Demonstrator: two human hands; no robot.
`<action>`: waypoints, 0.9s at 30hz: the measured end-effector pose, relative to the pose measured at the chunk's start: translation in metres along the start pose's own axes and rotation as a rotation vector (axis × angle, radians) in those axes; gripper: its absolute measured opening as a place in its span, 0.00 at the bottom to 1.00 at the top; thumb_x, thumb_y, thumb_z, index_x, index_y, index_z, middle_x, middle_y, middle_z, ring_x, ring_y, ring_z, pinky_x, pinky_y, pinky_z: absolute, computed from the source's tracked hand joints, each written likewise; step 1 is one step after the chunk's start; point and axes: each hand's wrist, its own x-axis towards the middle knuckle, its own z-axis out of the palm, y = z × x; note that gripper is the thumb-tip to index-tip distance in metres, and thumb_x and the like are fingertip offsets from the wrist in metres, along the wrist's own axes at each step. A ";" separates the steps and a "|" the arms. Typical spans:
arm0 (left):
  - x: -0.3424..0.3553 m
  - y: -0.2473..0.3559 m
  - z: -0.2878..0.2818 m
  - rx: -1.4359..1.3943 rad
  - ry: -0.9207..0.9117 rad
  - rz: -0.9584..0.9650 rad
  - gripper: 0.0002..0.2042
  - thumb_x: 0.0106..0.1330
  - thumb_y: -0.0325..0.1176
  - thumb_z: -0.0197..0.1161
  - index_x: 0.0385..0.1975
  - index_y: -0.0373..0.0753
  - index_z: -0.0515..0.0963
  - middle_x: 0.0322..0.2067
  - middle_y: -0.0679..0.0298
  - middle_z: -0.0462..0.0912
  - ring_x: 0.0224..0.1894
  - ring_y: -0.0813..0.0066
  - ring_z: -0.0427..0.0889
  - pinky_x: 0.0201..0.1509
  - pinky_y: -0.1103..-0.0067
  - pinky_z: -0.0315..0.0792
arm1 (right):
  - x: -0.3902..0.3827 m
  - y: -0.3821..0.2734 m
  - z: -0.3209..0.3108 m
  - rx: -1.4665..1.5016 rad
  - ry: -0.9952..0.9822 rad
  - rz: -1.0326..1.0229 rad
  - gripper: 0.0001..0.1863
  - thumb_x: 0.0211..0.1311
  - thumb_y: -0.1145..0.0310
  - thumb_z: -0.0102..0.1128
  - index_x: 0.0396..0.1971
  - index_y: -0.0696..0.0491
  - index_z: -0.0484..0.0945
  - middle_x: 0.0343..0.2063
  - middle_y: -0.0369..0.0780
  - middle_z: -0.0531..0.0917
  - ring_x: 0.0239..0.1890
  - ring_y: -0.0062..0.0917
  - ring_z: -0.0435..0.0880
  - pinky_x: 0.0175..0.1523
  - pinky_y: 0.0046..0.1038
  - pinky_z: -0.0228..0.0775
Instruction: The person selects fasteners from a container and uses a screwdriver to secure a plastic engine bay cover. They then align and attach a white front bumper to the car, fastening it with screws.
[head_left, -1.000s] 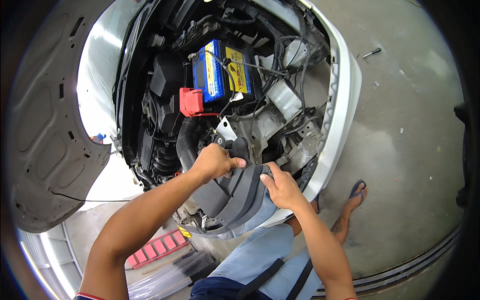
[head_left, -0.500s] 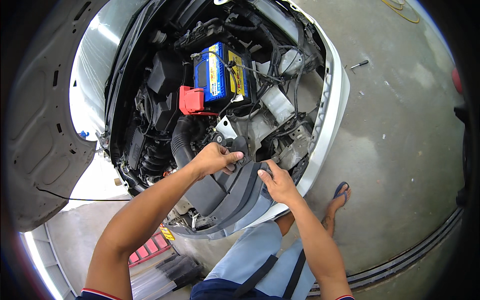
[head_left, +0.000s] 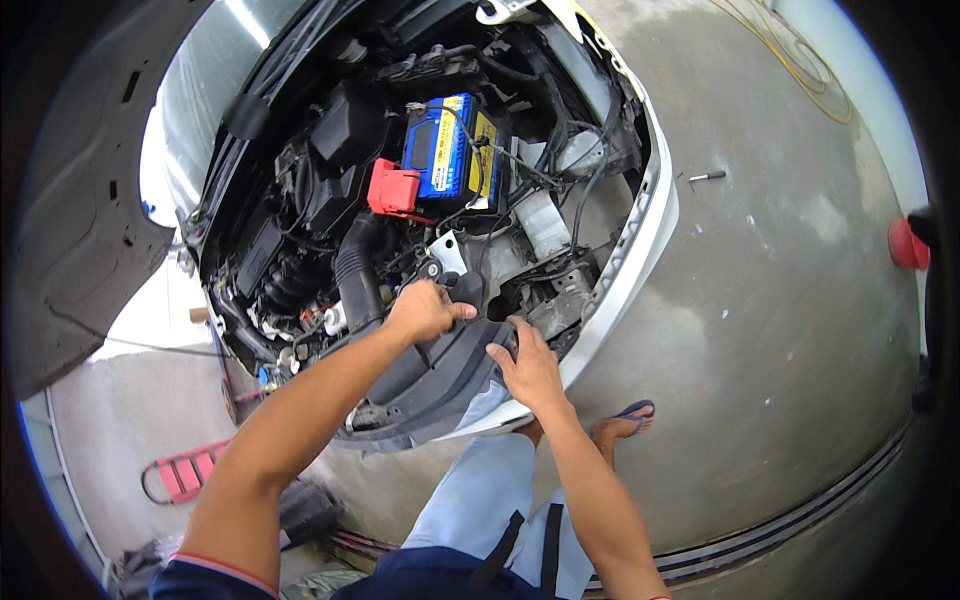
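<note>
Under the raised hood of a white car, a long black plastic cover (head_left: 440, 372) lies along the front edge of the engine bay. My left hand (head_left: 424, 314) is closed, its curled fingers and thumb on the cover's inner edge beside a dark rounded flap (head_left: 470, 289); the fingertips are partly hidden. My right hand (head_left: 530, 368) grips the cover's right end, thumb on top and fingers over the far edge. Beyond the hands stands a blue and yellow car battery (head_left: 452, 158) with a red terminal cover (head_left: 394, 188) at its left. A black ribbed intake hose (head_left: 360, 268) runs beside my left hand.
Black cables (head_left: 590, 190) cross the bay right of the battery. The raised hood (head_left: 80, 200) stands at the left. On the floor lie a marker-like tool (head_left: 710, 176), a yellow hose (head_left: 800, 70) and a red folding frame (head_left: 185, 472). A red container (head_left: 906, 245) is at the right.
The view has shifted, bringing more floor at the left into sight. My right hand's fingers reach further over the cover's end. Both hands stay at the cover.
</note>
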 end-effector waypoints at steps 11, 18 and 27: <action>-0.104 0.058 0.150 0.082 0.630 0.248 0.39 0.66 0.43 0.65 0.75 0.37 0.59 0.76 0.53 0.59 0.75 0.50 0.59 0.73 0.55 0.54 | -0.107 0.015 -0.332 -0.388 0.295 0.332 0.19 0.69 0.60 0.65 0.51 0.58 0.82 0.46 0.48 0.86 0.43 0.36 0.87 0.50 0.35 0.79; -0.088 0.114 0.151 -0.018 0.504 -0.168 0.42 0.68 0.48 0.61 0.78 0.34 0.52 0.79 0.51 0.51 0.81 0.48 0.46 0.79 0.51 0.43 | 0.006 0.001 -0.410 -0.548 -0.039 0.265 0.20 0.66 0.57 0.67 0.49 0.57 0.82 0.44 0.48 0.86 0.38 0.37 0.87 0.48 0.37 0.79; 0.103 0.381 0.101 -0.576 0.644 0.002 0.41 0.64 0.48 0.71 0.70 0.29 0.62 0.66 0.40 0.70 0.68 0.41 0.69 0.70 0.58 0.63 | 0.245 0.000 -0.493 -0.600 -0.356 0.241 0.23 0.68 0.54 0.64 0.50 0.60 0.81 0.46 0.51 0.87 0.43 0.42 0.88 0.51 0.38 0.79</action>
